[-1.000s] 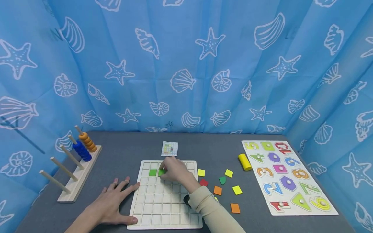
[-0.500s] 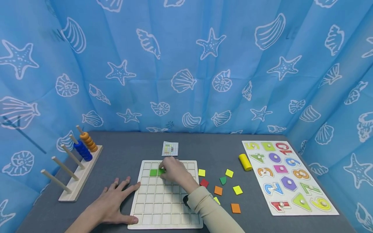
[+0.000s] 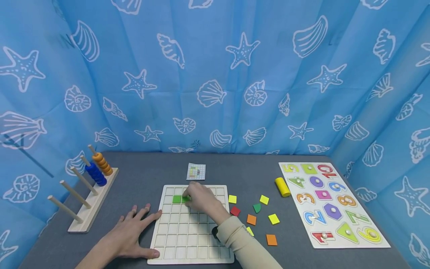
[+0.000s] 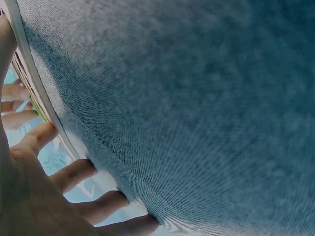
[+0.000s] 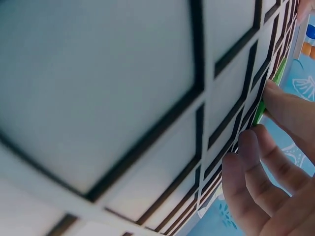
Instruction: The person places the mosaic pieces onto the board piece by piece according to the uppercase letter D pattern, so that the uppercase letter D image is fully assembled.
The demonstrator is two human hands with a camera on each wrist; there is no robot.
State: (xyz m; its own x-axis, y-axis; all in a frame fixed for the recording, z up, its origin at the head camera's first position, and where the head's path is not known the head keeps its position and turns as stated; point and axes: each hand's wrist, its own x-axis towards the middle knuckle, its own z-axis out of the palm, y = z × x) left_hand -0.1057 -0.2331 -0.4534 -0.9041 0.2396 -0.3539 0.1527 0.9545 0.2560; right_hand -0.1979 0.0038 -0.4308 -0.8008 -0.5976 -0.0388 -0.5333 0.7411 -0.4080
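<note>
In the head view a pale wooden grid board [image 3: 188, 241] lies at the front middle of the table. One green square tile [image 3: 176, 199] sits in a cell of its second row. Just right of it my right hand [image 3: 201, 198] pinches another green square tile [image 3: 185, 199] at the neighbouring cell, partly hidden by the fingers. The right wrist view shows thumb and fingertips at this green tile [image 5: 259, 112], against the board. My left hand [image 3: 132, 233] lies spread at the board's left side, thumb and index finger touching its edge, the other fingers on the cloth.
Right of the board lie loose yellow, orange, red and green tiles [image 3: 251, 219] and a yellow cylinder [image 3: 282, 187]. A number puzzle board [image 3: 330, 205] stands farther right. A printed grid card [image 3: 196, 172] lies behind the board; a peg rack [image 3: 90, 209] with beads is at left.
The right hand stays at the same cell, its fingers shifting only slightly on the green tile. The left hand keeps its place on the board's edge.
</note>
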